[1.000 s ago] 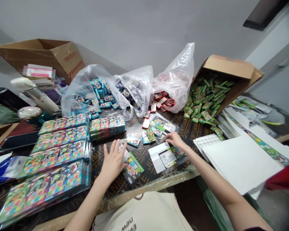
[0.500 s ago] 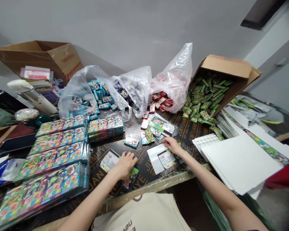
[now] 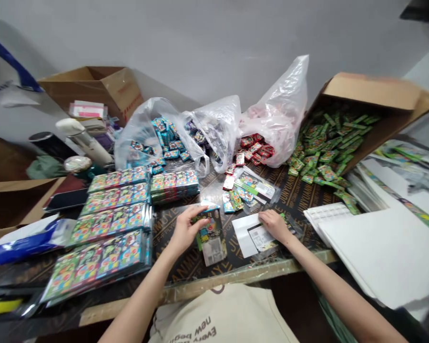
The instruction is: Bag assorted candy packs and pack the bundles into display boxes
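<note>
My left hand (image 3: 188, 228) grips the edge of a clear plastic bag with a printed card (image 3: 210, 238), tilted over the dark table. Something blue shows at the bag's top edge near my fingertips; I cannot make out how it is held. My right hand (image 3: 276, 226) has its fingers closed at the top of a second clear bag with a white sheet and a labelled card (image 3: 259, 238), lying flat. Between and beyond the hands are small blue packs (image 3: 228, 202), a green pack (image 3: 236, 200), a red-and-white pack (image 3: 229, 182) and another bagged card (image 3: 259, 186).
Stacks of bagged colourful packs (image 3: 110, 257) stand at left. Plastic bags of blue packs (image 3: 137, 143), dark packs (image 3: 214, 133) and red packs (image 3: 279, 114) line the wall. A tipped carton (image 3: 375, 95) spills green packs (image 3: 329, 152). White sheets (image 3: 372, 247) lie at right.
My left hand has lifted the left bagged card and turned it. The blue pack lying beyond that hand is gone from its spot. My right hand stays at its bag; the view has swung left.
</note>
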### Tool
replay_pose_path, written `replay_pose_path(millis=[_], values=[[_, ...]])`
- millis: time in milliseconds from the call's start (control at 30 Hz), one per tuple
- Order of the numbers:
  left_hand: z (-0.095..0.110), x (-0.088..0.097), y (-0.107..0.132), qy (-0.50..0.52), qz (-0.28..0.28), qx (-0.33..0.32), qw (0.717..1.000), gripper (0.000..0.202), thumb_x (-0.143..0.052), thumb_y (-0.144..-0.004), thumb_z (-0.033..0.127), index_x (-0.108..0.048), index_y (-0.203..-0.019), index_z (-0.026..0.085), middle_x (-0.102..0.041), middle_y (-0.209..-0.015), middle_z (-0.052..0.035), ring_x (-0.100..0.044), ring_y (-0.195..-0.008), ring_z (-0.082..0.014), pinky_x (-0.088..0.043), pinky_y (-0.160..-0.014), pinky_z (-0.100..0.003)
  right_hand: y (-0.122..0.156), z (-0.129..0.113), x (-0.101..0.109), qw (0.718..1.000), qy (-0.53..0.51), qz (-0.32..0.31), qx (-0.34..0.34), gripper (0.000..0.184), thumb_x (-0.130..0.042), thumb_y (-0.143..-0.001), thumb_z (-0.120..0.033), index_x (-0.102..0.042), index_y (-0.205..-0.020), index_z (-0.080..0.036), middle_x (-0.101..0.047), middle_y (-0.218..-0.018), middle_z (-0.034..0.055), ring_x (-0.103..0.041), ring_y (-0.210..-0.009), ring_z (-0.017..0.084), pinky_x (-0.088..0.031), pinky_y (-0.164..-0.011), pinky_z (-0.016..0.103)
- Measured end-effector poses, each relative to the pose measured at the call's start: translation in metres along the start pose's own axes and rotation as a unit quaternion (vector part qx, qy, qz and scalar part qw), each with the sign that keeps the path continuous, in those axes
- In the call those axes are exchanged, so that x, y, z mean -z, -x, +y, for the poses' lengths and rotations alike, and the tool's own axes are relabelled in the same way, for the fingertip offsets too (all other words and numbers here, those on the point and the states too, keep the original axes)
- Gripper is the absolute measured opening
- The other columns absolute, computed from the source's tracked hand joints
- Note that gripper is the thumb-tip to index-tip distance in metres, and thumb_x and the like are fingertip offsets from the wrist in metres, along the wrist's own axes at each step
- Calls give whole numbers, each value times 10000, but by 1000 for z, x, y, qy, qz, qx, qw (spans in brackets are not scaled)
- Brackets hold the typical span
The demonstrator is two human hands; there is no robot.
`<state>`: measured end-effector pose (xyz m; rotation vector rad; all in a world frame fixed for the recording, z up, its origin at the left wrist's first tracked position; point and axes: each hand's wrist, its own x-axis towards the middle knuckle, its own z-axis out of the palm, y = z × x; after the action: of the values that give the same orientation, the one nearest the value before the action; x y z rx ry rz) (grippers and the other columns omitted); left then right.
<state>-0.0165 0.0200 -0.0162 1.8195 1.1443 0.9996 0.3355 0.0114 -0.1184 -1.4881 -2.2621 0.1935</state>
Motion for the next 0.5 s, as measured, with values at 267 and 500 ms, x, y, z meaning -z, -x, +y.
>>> replay_pose_path(millis=[267, 500], values=[[-1, -9, 11, 28, 21, 38, 999, 189, -591, -769, 284, -682, -895, 175, -660, -848, -58, -596, -796, -182, -454, -727, -293, -30, -52, 17, 970, -155, 140, -123, 402, -537, -801, -345, -467, -1165, -191, -573, -1089, 106, -569, -900, 218, -448, -796, 369], [13, -10, 16, 3, 30, 43, 999, 151, -594, -766, 284, -654, -836, 164, -671, -807, -49, -608, -744, -172, -469, -667, -269, -74, -164, 27, 852, -508, 62, -114, 424, -600, -768, -311, -450, -1161, -255, -615, -907, 29, -597, -822, 163, -479, -783, 336]])
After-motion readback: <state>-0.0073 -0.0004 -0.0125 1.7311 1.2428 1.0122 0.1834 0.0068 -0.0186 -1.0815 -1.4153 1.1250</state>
